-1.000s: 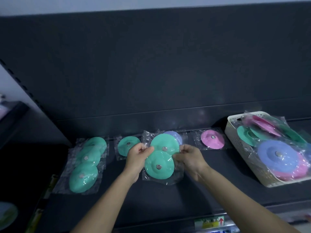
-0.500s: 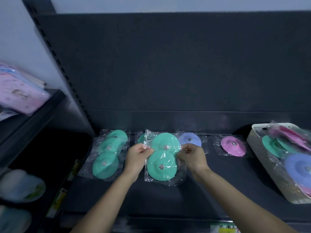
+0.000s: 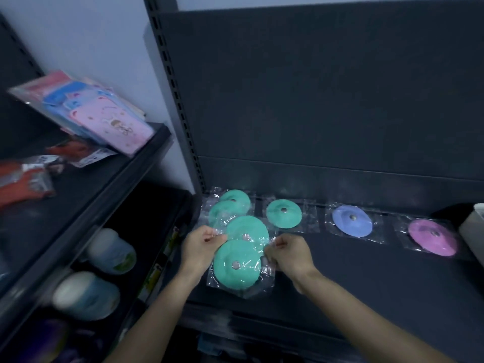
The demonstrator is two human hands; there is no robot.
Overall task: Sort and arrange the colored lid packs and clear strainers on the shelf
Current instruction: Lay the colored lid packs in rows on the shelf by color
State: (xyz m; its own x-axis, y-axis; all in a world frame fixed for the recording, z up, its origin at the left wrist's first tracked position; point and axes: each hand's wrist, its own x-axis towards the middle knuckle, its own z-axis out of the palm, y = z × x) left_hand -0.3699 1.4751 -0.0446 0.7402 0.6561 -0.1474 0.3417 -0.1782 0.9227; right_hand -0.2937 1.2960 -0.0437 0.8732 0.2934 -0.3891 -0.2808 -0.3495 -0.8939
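Note:
Two teal lid packs (image 3: 237,260) in clear wrap hang between my hands at the left end of the dark shelf (image 3: 366,279). My left hand (image 3: 201,248) pinches their left edge and my right hand (image 3: 288,255) pinches the right edge. Behind them a pile of teal lid packs (image 3: 230,206) lies at the shelf's far left, partly hidden by the held packs. To the right along the back lie a single teal lid pack (image 3: 284,213), a blue lid pack (image 3: 352,221) and a pink lid pack (image 3: 432,237), each flat in its wrap.
A white basket's corner (image 3: 474,224) shows at the right edge. A perforated shelf upright (image 3: 175,100) stands left of the packs. The neighbouring rack on the left holds pastel packaged goods (image 3: 104,116) above and round containers (image 3: 89,294) below.
My hands have carried the two teal packs leftward, in front of the teal pile at the shelf's far left. The view has swung left, so the basket has nearly left the frame.

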